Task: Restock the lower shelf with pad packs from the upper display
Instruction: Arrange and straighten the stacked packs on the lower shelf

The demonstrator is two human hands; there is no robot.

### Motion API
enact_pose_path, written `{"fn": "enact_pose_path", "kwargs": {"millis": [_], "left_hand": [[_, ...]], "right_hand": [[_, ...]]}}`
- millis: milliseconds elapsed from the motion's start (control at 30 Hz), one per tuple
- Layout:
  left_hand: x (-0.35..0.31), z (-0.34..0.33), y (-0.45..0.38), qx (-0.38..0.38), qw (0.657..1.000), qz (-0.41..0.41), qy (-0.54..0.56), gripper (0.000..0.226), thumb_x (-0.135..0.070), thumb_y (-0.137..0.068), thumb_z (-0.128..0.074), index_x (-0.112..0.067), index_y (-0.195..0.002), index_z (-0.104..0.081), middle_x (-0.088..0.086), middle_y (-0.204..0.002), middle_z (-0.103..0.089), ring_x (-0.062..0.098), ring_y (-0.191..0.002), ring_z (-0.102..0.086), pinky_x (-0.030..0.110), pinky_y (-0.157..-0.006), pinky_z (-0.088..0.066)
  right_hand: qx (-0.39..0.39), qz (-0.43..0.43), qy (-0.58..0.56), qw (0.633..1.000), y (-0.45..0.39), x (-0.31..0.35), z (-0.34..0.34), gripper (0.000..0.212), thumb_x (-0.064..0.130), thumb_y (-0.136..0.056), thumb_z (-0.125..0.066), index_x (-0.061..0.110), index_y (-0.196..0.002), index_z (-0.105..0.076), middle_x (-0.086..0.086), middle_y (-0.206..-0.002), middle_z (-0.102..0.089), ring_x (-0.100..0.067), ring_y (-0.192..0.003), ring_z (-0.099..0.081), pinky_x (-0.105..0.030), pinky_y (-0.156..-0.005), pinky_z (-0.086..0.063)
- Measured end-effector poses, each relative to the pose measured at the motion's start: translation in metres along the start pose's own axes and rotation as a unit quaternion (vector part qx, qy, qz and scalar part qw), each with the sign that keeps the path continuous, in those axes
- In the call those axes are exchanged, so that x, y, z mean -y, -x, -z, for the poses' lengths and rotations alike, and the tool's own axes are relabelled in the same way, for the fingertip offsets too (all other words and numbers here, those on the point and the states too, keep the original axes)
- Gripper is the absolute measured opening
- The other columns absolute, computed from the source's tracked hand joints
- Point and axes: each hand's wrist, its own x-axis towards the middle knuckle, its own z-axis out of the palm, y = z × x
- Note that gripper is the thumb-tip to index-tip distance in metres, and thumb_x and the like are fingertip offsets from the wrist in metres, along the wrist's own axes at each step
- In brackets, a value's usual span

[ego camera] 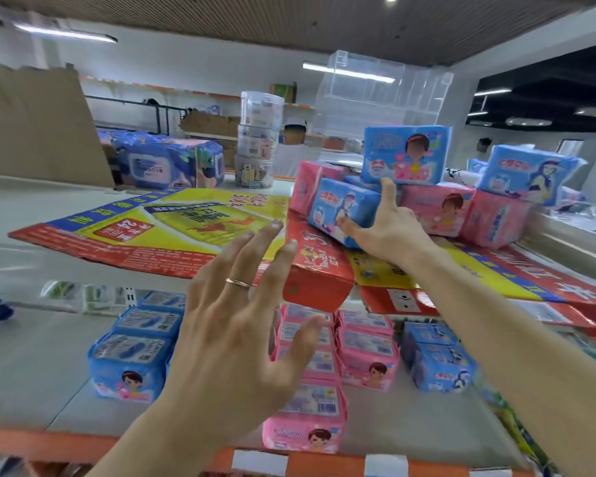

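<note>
Flattened cartons [172, 232] are overhanging the upper shelf, narrowing your way down to the lower shelf [45, 359]. Bare shelf is lying open to the left of the blue packs [131, 352]. Your left hand [245, 325] is hovering in front of the pink rows [365, 352].
</note>
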Motion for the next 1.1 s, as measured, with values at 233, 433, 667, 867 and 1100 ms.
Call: {"fn": "enact_pose_path", "kwargs": {"millis": [233,433,667,867,1100], "left_hand": [[0.000,-0.004,0.011,0.006,1.000,0.003,0.015,0.068,-0.054,-0.091,-0.048,-0.017,-0.148,-0.047,0.001,-0.161,-0.034,0.028,-0.148,-0.033,0.059,-0.109,-0.038],[-0.004,0.005,0.008,0.012,0.990,0.026,0.137,0.063,-0.054,-0.092,-0.049,-0.027,-0.148,-0.042,-0.012,-0.160,-0.031,0.014,-0.146,-0.032,0.035,-0.110,-0.035],[-0.014,0.005,-0.006,0.068,0.902,0.088,0.418,0.073,-0.063,-0.087,-0.052,-0.034,-0.152,-0.034,-0.022,-0.148,-0.047,0.000,-0.135,-0.047,0.041,-0.108,-0.045],[-0.056,-0.004,0.014,0.190,0.791,0.107,0.572,0.021,-0.040,-0.089,-0.070,-0.028,-0.106,-0.076,-0.014,-0.091,-0.077,0.000,-0.079,-0.073,0.010,-0.064,-0.052],[-0.103,-0.047,0.071,0.287,0.745,0.284,0.531,0.031,-0.045,-0.071,-0.070,-0.021,-0.088,-0.078,-0.010,-0.090,-0.079,0.005,-0.083,-0.075,0.015,-0.064,-0.053]], "right_hand": [[-0.094,0.065,-0.074,0.991,0.004,-0.005,-0.004,0.068,0.039,-0.083,-0.078,0.021,-0.137,-0.040,-0.012,-0.125,-0.063,-0.031,-0.112,-0.060,-0.039,-0.091,-0.050],[-0.127,0.150,-0.136,0.971,0.084,-0.011,0.028,0.068,0.040,-0.079,-0.082,0.032,-0.135,-0.042,0.010,-0.107,-0.061,-0.004,-0.080,-0.065,-0.005,-0.063,-0.046],[-0.050,0.203,-0.346,0.915,0.188,-0.037,0.056,0.067,0.036,-0.070,-0.087,0.038,-0.125,-0.049,0.018,-0.112,-0.067,-0.011,-0.096,-0.072,-0.027,-0.079,-0.059],[0.030,0.111,-0.423,0.899,0.231,-0.084,0.052,0.089,0.034,-0.065,-0.091,0.050,-0.140,-0.047,-0.007,-0.111,-0.075,-0.026,-0.101,-0.073,-0.033,-0.083,-0.060],[0.105,-0.024,-0.476,0.873,0.265,-0.165,0.021,0.090,0.042,-0.068,-0.087,0.042,-0.146,-0.040,-0.005,-0.112,-0.076,-0.023,-0.102,-0.073,-0.030,-0.079,-0.060]]}}
